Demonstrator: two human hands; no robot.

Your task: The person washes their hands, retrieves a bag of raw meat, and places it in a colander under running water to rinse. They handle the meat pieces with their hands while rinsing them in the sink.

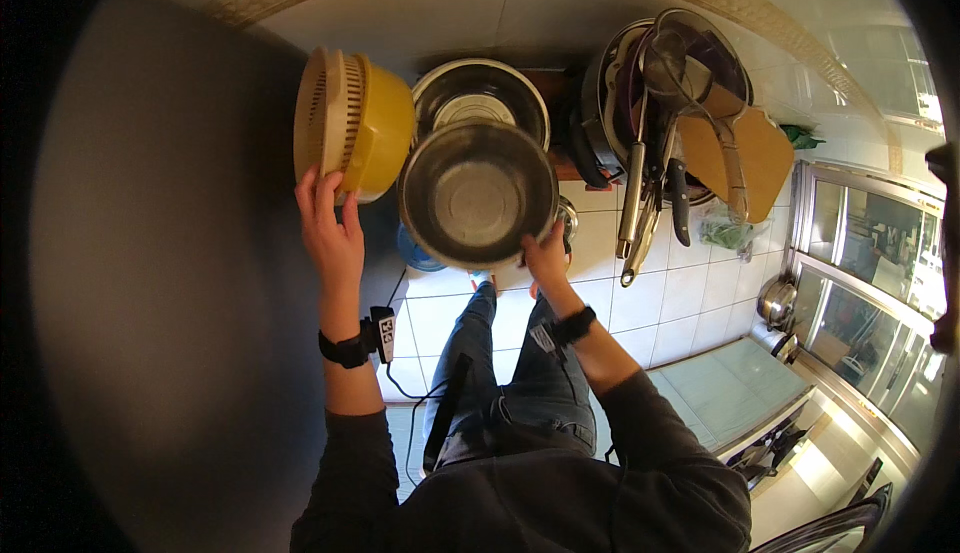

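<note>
My left hand [330, 215] grips the near side of a yellow plastic basin [384, 125], with a cream slotted colander [334, 114] nested in its mouth. Both are tipped sideways, their opening towards the left. In my right hand [546, 260] is the near rim of a stainless steel bowl [476, 193], its inside facing me. Behind that bowl, and partly hidden by it, sits another metal basin [529, 95] with a pale disc-shaped thing [472, 109] in it. A blue plastic item [420, 251] shows below the bowl.
At the right stands a stack of pots [600, 125], topped by a ladle [664, 58], a black-handled knife [679, 200] and a tan board [757, 163]. A large dark panel [187, 253] borders the left. A bagged green vegetable [727, 234] and a glass-topped counter [735, 380] lie farther right.
</note>
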